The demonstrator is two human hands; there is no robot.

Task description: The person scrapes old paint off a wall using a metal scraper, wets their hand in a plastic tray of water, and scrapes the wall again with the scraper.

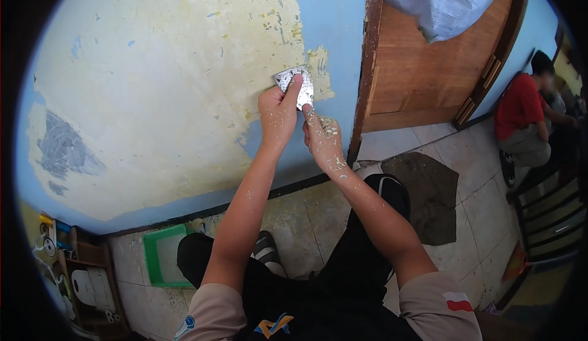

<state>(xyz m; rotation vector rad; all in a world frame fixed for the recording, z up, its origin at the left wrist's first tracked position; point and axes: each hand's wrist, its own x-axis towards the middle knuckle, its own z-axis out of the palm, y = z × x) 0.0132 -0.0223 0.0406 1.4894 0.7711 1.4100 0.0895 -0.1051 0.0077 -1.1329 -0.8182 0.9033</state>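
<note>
Our left hand (278, 116) and right hand (323, 139) grip the scraper (303, 93); we should keep it shallow against the wall (184, 90) beyond them

Left sleeve (214, 313): short, beige, with a small blue emblem (188, 323) near its outer edge
Right sleeve (432, 307): same beige, bearing a red-and-white patch (458, 302)
Torso garment (324, 322): black, marked with an angular orange-and-blue logo (274, 325)
Trousers (343, 252): black, a pale curved line (383, 185) at the right knee
Sandal (266, 249): dark with lighter bands
Left hand (277, 113): bare, lightly flecked with pale flakes
Right hand (324, 138): bare, more thickly speckled, flecks reaching the forearm (373, 203)
</note>
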